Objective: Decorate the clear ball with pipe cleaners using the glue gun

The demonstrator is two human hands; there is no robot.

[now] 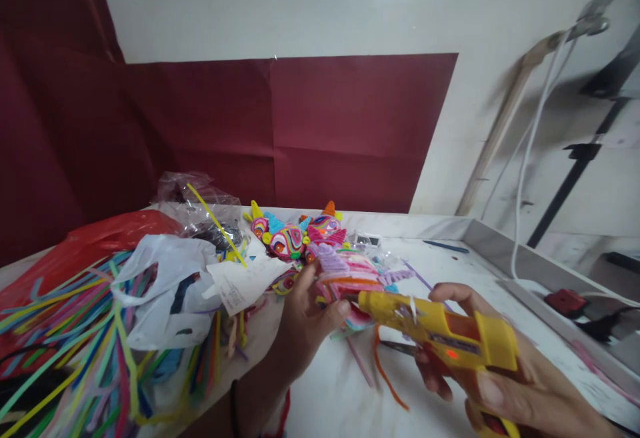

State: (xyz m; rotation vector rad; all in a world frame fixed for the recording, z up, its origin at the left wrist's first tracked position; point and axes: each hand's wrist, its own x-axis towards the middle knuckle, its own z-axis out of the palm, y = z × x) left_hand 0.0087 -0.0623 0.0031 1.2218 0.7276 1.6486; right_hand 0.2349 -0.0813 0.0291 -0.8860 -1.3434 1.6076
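My left hand [303, 321] grips a pink and white fish-like craft [353, 266] made of fuzzy pipe cleaners, thumb in front and fingers behind it. In my right hand [530, 385] is a yellow hot glue gun [440, 331] with a small red light lit on its side. Its nozzle points left, at the craft's lower edge close to my left thumb; whether it touches cannot be made out. Below the gun, an orange pipe cleaner [386, 371] and a dark pointed metal tool [397, 347], partly hidden by my right fingers, lie on the white table.
Several colourful pipe-cleaner crafts [287, 241] sit behind my left hand. Loose pipe cleaners [100, 358], a white plastic bag [167, 258], a red bag [115, 230] and a paper slip [245, 285] crowd the left. A dark slim tool [445, 247] and a red plug [565, 301] lie right.
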